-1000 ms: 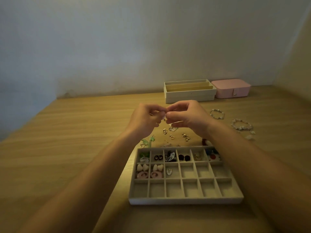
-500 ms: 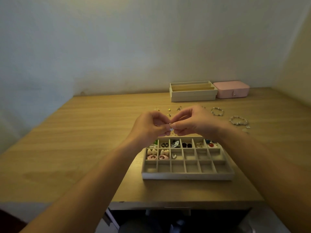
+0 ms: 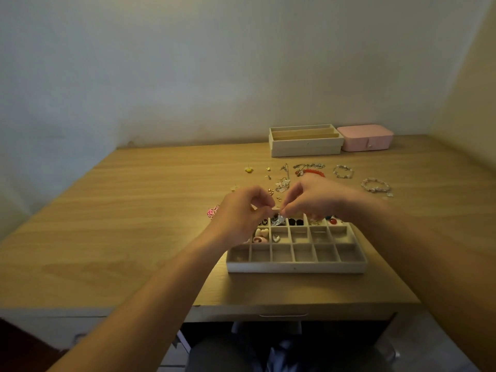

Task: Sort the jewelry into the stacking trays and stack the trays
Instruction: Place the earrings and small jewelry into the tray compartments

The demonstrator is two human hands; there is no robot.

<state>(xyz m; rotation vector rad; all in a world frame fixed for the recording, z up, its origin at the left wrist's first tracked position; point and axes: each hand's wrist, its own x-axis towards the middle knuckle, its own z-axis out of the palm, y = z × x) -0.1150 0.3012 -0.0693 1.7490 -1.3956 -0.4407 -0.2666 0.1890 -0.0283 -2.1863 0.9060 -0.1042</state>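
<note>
Your left hand (image 3: 241,214) and right hand (image 3: 314,202): both still pinch small piece (image 3: 278,208), kind unclear. Pair shifted from above loose jewelry (image 3: 282,184) to compartment tray (image 3: 295,267), far row. Placement probably next; sorting far from finished.

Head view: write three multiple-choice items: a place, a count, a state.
1. Where is the pink case? A left table edge; B right of the stacked trays; C on the floor.
2. How many compartments in the compartment tray's near row? A four; B six; C nine.
3. What are the left hand and right hand doing? A resting flat; B pinching a small piece together; C lifting a tray.
Key: 1 B, it stands beside the stack's right end. 2 B, six cells line the front wall. 3 B, fingertips meet above the tray.
</note>
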